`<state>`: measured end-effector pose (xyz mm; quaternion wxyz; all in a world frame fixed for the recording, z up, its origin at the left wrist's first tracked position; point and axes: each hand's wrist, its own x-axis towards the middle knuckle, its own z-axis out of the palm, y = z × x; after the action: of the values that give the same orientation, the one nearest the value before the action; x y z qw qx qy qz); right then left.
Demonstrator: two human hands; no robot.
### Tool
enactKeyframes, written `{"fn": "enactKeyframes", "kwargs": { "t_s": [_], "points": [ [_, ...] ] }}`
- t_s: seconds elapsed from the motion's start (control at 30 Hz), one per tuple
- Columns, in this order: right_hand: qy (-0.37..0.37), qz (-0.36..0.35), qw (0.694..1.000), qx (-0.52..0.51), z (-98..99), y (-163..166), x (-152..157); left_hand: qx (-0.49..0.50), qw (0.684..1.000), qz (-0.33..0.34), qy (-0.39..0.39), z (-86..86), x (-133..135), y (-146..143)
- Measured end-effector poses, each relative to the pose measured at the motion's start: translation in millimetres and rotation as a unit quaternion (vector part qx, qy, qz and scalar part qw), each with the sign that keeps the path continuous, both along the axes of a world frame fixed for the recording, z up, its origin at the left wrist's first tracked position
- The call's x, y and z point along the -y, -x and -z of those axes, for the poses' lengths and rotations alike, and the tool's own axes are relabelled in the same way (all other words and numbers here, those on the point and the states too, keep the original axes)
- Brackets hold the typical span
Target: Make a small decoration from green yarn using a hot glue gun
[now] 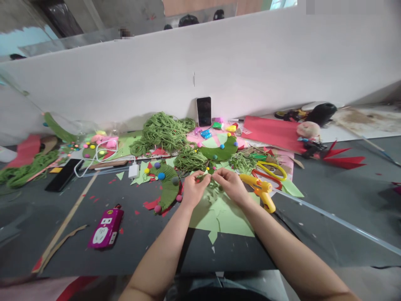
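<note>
My left hand (196, 189) and my right hand (231, 184) meet at the middle of the table, thumbs and fingers pinched together. Small green bits show around the fingertips, but what they grip is too small to make out. Below them lies a light green paper sheet (232, 215) with green scraps on it. Left of my left hand is a green yarn-wrapped crescent (169, 188) with coloured pompoms. A second such crescent (221, 151) lies behind my hands, beside a bundle of green yarn (189, 160). Close by my right hand rests a yellow glue gun (265, 191) with a long clear glue stick.
A large heap of green yarn (164, 131) and an upright phone (204, 111) stand by the white partition (156, 79). Yellow-handled scissors (274, 170) and red paper (272, 133) lie right. A purple box (106, 228), white charger (133, 170) and black phone (64, 175) lie left.
</note>
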<state>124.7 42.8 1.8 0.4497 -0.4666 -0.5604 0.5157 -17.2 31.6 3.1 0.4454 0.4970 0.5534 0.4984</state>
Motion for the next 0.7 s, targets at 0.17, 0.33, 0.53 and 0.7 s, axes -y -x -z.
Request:
{"fn": "enactKeyframes", "kwargs": {
  "t_s": [0.17,0.33,0.53,0.7],
  "points": [
    [0.006,0.004,1.0,-0.019,0.1,0.1,0.9,0.022,0.999,-0.023,0.018,1.8,-0.8,0.2],
    [0.013,-0.008,1.0,-0.024,-3.7,-3.8,0.3,0.09,0.995,-0.038,0.026,-0.9,-4.5,3.8],
    [-0.039,-0.041,0.998,0.028,-5.5,-3.0,1.0,0.123,0.991,-0.053,0.02,1.3,-7.2,4.2],
    [-0.064,-0.034,0.996,0.058,-7.8,-2.3,2.8,0.165,0.984,-0.059,0.036,3.5,-7.8,3.1]
  ]
}}
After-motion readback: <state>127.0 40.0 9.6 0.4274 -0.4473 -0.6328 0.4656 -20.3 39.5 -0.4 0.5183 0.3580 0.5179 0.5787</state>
